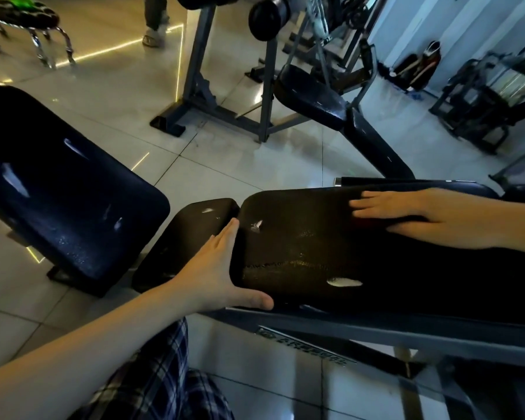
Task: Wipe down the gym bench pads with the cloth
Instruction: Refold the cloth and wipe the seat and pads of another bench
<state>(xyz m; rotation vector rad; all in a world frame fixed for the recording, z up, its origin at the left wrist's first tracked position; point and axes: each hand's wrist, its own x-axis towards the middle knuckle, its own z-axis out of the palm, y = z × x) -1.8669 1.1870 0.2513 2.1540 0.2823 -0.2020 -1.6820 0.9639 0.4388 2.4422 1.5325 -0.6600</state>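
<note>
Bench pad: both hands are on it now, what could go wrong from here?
1. The back pad shows a white tear and a cracked line; wiping across them could snag and widen them.
2. The left hand lies with its fingers along the gap beside the seat pad; a shifting pad might pinch them.
3. No cloth shows plainly under the flat right hand; the pad may stay unwiped.

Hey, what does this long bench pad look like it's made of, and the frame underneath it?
Long bench pad: probably black vinyl or faux leather over foam. The skin is pebbled and slightly shiny, with tears showing pale filling. Frame: looks like grey painted metal, judging by its flat, straight beam with a printed label.
</note>
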